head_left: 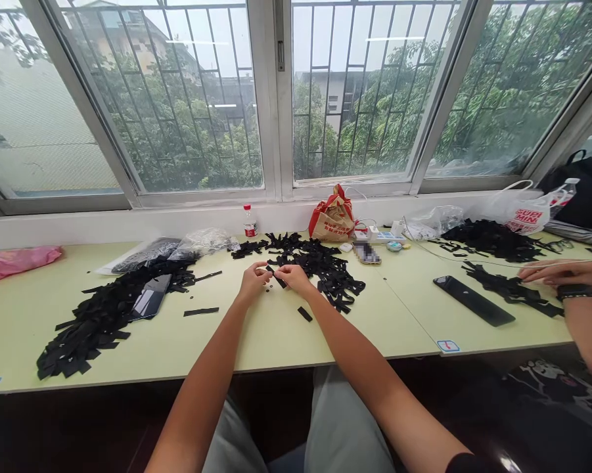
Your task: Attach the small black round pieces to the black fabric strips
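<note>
My left hand (254, 281) and my right hand (297, 278) meet over the table, fingers closed in a pinch. Between them is a short black strip (278, 281) that looks like fabric or webbing; its finer details are too small to make out. Just beyond my hands lies a curved heap of similar black strips (325, 266). A single loose strip (304, 314) rests near my right forearm, and another strip (201, 311) lies flat to the left. Tiny dark ring-like pieces are scattered by my left hand.
A long pile of black strips (96, 318) with a phone (151, 297) on it fills the left side. Behind stand a small bottle (249, 222), a red-and-tan bag (332, 217) and a power strip (387, 236). At right, a co-worker's hands (566, 270) touch strips beside a black device (473, 300).
</note>
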`<action>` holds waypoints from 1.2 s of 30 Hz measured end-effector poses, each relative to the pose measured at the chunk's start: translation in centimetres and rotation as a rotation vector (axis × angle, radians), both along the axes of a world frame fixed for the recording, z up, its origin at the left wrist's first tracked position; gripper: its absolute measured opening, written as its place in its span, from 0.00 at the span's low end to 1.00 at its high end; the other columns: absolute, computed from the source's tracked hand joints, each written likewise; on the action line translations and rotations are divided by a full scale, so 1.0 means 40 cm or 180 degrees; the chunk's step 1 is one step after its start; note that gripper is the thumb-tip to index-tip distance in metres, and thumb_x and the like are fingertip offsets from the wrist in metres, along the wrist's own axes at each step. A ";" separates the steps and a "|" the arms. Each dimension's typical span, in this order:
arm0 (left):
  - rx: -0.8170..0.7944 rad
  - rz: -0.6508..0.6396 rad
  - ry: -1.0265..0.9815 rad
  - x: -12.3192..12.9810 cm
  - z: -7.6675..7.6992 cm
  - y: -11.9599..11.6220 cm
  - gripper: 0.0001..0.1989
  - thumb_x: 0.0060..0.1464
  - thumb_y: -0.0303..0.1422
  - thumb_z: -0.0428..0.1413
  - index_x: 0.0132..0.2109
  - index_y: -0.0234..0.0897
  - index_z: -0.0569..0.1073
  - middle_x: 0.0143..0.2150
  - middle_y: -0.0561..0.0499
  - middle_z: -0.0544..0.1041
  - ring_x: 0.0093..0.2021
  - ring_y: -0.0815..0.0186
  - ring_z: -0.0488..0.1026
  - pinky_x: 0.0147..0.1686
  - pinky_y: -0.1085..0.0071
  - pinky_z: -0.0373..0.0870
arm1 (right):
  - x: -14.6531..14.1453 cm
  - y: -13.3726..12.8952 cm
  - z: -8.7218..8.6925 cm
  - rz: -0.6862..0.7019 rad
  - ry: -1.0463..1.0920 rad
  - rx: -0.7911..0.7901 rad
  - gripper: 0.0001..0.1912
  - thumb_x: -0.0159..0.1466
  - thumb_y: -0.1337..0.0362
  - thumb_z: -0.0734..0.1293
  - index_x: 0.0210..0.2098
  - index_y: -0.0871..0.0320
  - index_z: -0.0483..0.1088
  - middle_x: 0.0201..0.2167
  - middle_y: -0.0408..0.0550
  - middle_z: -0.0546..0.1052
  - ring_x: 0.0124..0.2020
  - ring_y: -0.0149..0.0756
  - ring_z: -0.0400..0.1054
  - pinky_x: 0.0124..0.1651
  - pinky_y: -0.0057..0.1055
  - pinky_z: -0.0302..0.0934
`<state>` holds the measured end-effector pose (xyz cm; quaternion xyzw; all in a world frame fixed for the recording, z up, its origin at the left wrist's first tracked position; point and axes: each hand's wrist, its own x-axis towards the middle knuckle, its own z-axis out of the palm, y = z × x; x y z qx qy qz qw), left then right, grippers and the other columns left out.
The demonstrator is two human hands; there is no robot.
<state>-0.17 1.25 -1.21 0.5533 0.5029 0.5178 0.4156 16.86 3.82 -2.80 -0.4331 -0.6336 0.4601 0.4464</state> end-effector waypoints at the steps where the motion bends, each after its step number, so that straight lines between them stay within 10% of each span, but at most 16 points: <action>1: 0.0031 0.0061 0.0192 0.000 -0.004 -0.001 0.25 0.45 0.36 0.63 0.52 0.34 0.72 0.29 0.51 0.78 0.28 0.66 0.73 0.31 0.69 0.68 | -0.001 0.004 -0.005 -0.0056 -0.0055 0.0104 0.13 0.54 0.54 0.71 0.30 0.59 0.77 0.23 0.42 0.73 0.23 0.29 0.61 0.28 0.26 0.57; 12: 0.0696 0.0319 0.2063 0.004 -0.047 0.009 0.14 0.54 0.30 0.53 0.48 0.38 0.75 0.36 0.49 0.77 0.35 0.64 0.73 0.38 0.67 0.68 | 0.034 0.030 -0.001 -0.1276 -0.0762 0.0451 0.10 0.58 0.64 0.65 0.36 0.55 0.78 0.31 0.46 0.79 0.33 0.37 0.72 0.40 0.30 0.62; 19: 0.0951 0.0180 0.2600 0.011 -0.054 0.004 0.10 0.55 0.35 0.56 0.43 0.40 0.78 0.42 0.45 0.75 0.48 0.55 0.70 0.48 0.61 0.67 | 0.083 0.034 0.008 -0.2508 -0.1263 0.0713 0.21 0.62 0.66 0.61 0.54 0.58 0.72 0.54 0.58 0.69 0.51 0.45 0.65 0.50 0.36 0.60; 26: 0.0932 0.0199 0.2550 0.005 -0.065 0.015 0.07 0.56 0.38 0.58 0.37 0.41 0.79 0.34 0.46 0.71 0.41 0.55 0.69 0.43 0.62 0.65 | 0.109 0.046 -0.024 -0.2143 -0.2025 0.0582 0.14 0.61 0.61 0.69 0.46 0.57 0.78 0.47 0.60 0.74 0.53 0.52 0.62 0.54 0.46 0.55; 36: 0.0992 0.0486 0.1543 0.029 -0.037 0.002 0.20 0.55 0.38 0.59 0.55 0.40 0.74 0.49 0.43 0.73 0.39 0.62 0.72 0.39 0.65 0.70 | 0.054 0.038 0.004 -0.0881 -0.0710 0.0859 0.14 0.62 0.58 0.67 0.43 0.54 0.80 0.42 0.50 0.81 0.42 0.43 0.73 0.49 0.36 0.63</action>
